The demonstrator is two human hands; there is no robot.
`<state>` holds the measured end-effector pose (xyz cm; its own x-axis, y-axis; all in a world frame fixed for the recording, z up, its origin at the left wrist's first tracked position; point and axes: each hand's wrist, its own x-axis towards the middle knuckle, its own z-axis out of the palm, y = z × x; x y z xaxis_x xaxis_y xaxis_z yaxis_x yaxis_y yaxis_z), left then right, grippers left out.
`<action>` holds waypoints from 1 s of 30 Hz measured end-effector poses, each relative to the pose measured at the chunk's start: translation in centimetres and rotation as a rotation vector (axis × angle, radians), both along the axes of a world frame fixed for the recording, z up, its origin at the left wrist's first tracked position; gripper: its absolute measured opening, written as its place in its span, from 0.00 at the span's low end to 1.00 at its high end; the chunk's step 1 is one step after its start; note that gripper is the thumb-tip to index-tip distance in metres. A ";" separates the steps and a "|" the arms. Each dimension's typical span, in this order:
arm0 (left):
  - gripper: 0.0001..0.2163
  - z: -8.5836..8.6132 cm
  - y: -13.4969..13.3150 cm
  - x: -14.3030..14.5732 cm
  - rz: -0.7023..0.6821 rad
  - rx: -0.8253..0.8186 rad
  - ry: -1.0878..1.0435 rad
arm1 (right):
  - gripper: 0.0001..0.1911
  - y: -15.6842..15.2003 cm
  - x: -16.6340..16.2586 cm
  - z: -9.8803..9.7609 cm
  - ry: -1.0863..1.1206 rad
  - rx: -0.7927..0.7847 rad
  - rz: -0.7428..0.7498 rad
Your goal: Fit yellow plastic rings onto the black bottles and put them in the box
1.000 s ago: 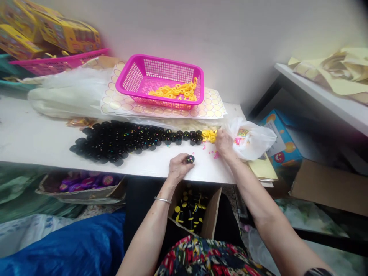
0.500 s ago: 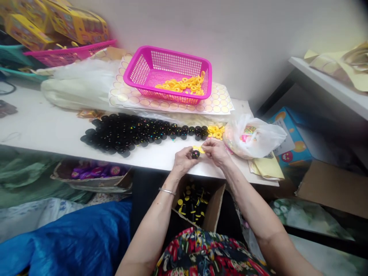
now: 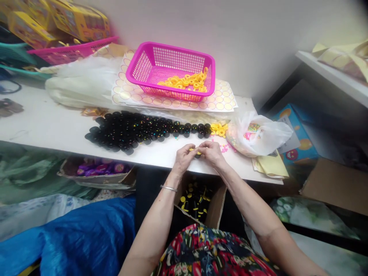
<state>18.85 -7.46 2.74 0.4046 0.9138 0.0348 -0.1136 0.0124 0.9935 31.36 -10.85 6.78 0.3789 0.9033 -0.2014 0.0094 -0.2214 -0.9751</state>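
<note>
Over the front edge of the white table (image 3: 161, 159), my two hands meet fingertip to fingertip. My left hand (image 3: 182, 158) is closed on a small black cylinder with a yellow cap (image 3: 198, 154), mostly hidden by the fingers. The fingers of my right hand (image 3: 211, 153) pinch at the same piece from the other side, on its yellow part. Behind my hands, black cylinders (image 3: 123, 130) with colourful specks stand in a crowded group that narrows to the right. Several yellow rings (image 3: 219, 129) lie at its right end.
A pink basket (image 3: 169, 90) with yellow rings stands on printed sheets (image 3: 224, 100) at the back. To the right are a white plastic bag (image 3: 273, 130) and tiny pink bits (image 3: 225, 147). Below the table edge, a cardboard box (image 3: 217, 203) holds black-and-yellow pieces; another box (image 3: 94, 181) has purple items.
My right hand has moved closer to my left, bringing the yellow part against the black cylinder. The black cylinder has turned, its speckled end no longer showing. The whole view has shifted slightly.
</note>
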 end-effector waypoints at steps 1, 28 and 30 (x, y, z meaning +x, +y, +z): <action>0.11 0.0 0.0 0.1 -0.004 0.022 0.030 | 0.08 -0.1 0.0 -0.1 0.027 0.008 0.007; 0.11 0.6 -1.3 2.8 0.326 -0.134 0.119 | 0.06 -0.3 -1.1 -1.7 0.526 -0.084 -0.165; 0.11 0.6 -1.3 3.1 0.359 -0.115 0.127 | 0.07 -0.3 -1.2 -1.8 0.514 -0.071 -0.194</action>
<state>21.92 -8.73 3.37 0.0532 0.9930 -0.1059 -0.0076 0.1064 0.9943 30.12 -11.11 5.01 0.3738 0.8041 -0.4622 -0.5109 -0.2374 -0.8262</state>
